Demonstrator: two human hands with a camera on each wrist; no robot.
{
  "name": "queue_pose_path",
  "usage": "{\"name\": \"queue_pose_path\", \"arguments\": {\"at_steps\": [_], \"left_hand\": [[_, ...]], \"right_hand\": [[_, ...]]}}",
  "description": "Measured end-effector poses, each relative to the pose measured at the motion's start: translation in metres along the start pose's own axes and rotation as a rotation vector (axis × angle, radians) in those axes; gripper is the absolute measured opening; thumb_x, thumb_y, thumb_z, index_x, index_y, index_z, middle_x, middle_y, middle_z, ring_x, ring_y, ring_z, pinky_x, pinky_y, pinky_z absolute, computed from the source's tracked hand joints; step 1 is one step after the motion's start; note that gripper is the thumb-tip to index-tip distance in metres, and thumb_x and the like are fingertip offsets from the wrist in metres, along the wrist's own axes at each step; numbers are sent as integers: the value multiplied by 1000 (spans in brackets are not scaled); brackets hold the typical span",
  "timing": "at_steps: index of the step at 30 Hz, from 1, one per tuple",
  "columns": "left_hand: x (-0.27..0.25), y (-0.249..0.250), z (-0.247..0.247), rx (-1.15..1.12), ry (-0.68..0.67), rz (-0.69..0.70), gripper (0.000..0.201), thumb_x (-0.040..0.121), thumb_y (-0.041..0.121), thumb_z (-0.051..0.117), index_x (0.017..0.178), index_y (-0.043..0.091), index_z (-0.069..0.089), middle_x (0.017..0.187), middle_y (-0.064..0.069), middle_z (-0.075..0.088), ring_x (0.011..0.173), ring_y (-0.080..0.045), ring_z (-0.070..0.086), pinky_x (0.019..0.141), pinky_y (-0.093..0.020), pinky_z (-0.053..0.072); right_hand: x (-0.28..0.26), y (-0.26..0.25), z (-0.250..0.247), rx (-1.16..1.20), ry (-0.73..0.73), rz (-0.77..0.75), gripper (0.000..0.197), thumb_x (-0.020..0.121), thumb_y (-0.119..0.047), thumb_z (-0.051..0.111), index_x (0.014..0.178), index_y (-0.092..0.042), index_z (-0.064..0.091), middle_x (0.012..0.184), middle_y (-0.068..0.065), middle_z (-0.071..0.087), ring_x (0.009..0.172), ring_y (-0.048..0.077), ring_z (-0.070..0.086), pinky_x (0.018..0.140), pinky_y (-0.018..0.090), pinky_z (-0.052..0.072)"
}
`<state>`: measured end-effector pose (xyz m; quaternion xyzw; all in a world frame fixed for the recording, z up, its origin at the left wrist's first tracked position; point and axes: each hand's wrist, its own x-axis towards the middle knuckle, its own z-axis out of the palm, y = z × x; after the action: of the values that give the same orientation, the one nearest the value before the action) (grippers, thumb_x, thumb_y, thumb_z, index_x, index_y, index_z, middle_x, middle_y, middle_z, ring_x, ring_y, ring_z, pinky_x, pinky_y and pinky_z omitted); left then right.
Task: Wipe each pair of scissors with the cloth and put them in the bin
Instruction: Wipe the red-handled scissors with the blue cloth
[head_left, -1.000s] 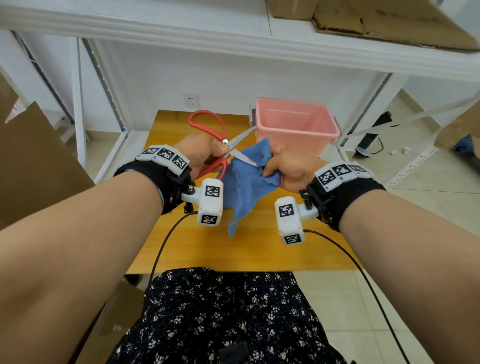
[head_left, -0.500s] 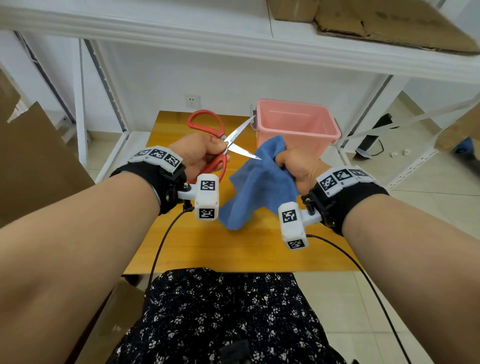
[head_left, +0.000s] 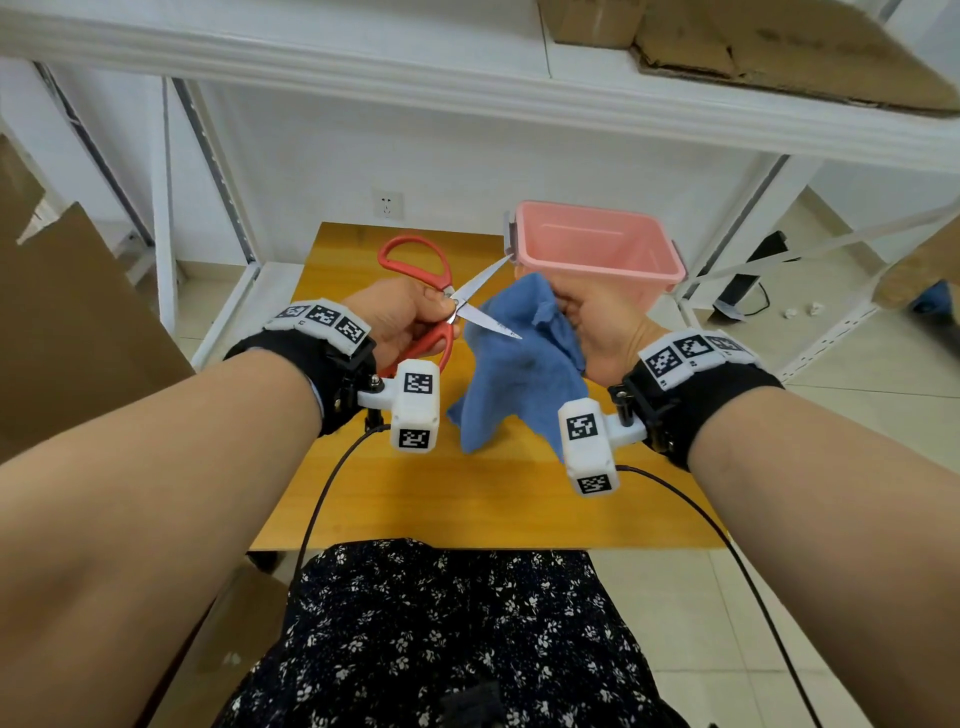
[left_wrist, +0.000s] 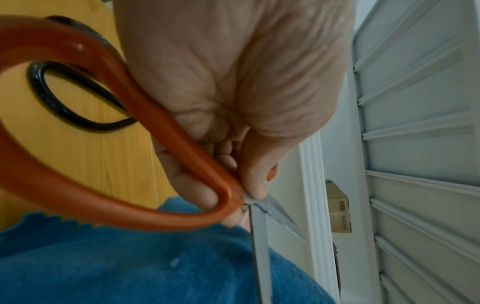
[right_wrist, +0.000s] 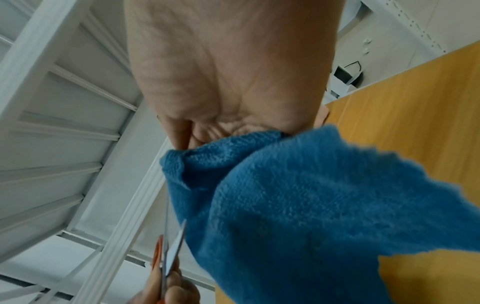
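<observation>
Scissors (head_left: 447, 306), red-handled, blades splayed open, held above the tabletop (head_left: 467, 499) by the left hand (head_left: 400, 317), fingers clamped at the pivot; near blade points toward 4 o'clock over the cloth (head_left: 519, 364), far blade toward 2 o'clock at the bin (head_left: 597, 249). Right hand (head_left: 597, 327), at 3 o'clock from the blades and just beside them, fingers bunched around the cloth's top, the rest draping to the tabletop. Bin stands past the right hand at 1 o'clock, seemingly within reach of either hand; second, black-handled scissors (left_wrist: 78, 98) lie on the tabletop under the left hand.
</observation>
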<state>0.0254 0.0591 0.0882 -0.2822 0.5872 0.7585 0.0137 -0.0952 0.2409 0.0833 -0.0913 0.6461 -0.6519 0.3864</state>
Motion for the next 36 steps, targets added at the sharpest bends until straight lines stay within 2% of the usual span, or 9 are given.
{"name": "queue_pose_path", "arguments": {"at_steps": [4,6,12,16,20,23,25,28,36], "left_hand": [[1,-2,1,56,-2,15,19,98,1,49,81,7,57,58,-6,62,55,-12,66,49,-22,55],[2,-3,0,69,-1,21,18,97,1,50,82,6,57,61,-7,63,58,-14,66,51,-23,55],[3,-3,5,138,40,53,16,95,0,54,81,7,55,72,-11,62,65,-19,67,49,-24,54],[1,-2,12,233,36,90,20,95,2,56,77,10,56,69,-9,63,66,-18,68,53,-25,55],[0,0,20,363,13,130,17,93,1,58,76,5,60,73,-14,62,58,-19,61,54,-27,53],[-2,2,27,410,18,145,10,88,-6,55,85,0,62,74,-18,59,56,-21,58,53,-27,54],[-1,2,30,403,44,139,16,87,-8,54,77,3,60,67,-15,57,53,-21,56,52,-27,54],[1,0,33,368,66,126,21,90,-3,58,71,8,56,63,-11,55,53,-20,55,53,-28,55],[3,3,34,328,85,130,23,91,1,61,71,10,56,64,-8,56,54,-20,56,61,-33,56]], "right_hand": [[-8,-6,9,-117,-215,167,10,74,-7,66,83,-3,63,84,13,62,76,21,60,72,29,52],[-10,-6,10,-123,-225,182,8,80,-9,63,74,-4,63,74,11,61,71,19,59,66,26,53],[1,6,14,-168,-115,76,24,99,-18,57,79,-8,65,65,5,66,66,16,61,59,27,53],[6,10,17,-312,-60,-21,17,95,-24,64,86,-10,67,81,8,68,77,20,65,75,36,57],[4,9,21,-488,-32,-21,31,91,-26,70,66,-10,62,70,13,57,70,21,55,70,35,48],[2,7,26,-585,41,-92,32,86,-29,72,70,-4,63,75,19,55,73,25,52,72,40,46],[0,5,28,-690,46,-110,28,87,-29,69,74,-5,61,75,15,53,74,24,49,72,40,44],[-4,1,29,-825,61,-122,37,91,-22,65,58,-11,53,64,9,49,72,23,47,71,38,40],[-8,6,26,-709,93,-117,33,94,-15,63,61,-17,59,61,0,53,67,15,50,71,34,44]]}}
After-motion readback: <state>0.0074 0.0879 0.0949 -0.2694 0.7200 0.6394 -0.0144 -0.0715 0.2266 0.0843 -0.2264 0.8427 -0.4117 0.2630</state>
